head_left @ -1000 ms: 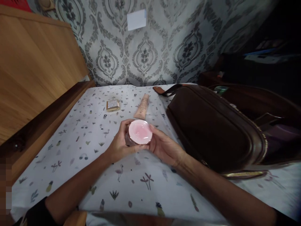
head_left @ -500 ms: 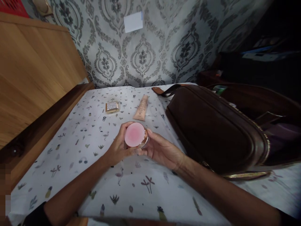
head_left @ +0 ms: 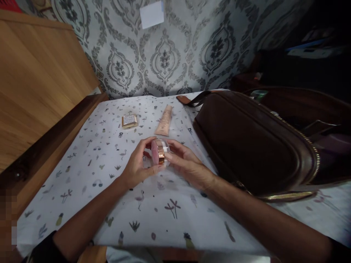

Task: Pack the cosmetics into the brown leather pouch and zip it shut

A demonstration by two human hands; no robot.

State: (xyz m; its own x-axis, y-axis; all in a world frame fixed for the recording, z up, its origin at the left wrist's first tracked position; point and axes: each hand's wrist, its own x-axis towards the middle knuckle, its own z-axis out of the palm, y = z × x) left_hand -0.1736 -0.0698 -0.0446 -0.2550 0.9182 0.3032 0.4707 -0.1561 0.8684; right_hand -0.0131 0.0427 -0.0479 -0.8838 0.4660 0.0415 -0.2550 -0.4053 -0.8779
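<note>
Two hands closed on one small pink jar (head_left: 158, 151), held just above the patterned cloth (head_left: 109, 197). Left hand (head_left: 138, 164) gripping from the left side, fingers curled round the pink face. Right hand (head_left: 186, 166) gripping from the right, fingertips on the clear body. Jar tilted on edge, gold band facing up. Beyond the hands: beige tube (head_left: 164, 120) flat on cloth, glittery compact (head_left: 129, 121) to its left, well apart. Right of the hands: brown leather bag (head_left: 252, 146), unzipped, lying on the cloth. Behind: patterned wallpaper (head_left: 164, 62); wooden panel (head_left: 38, 73) at left.
</note>
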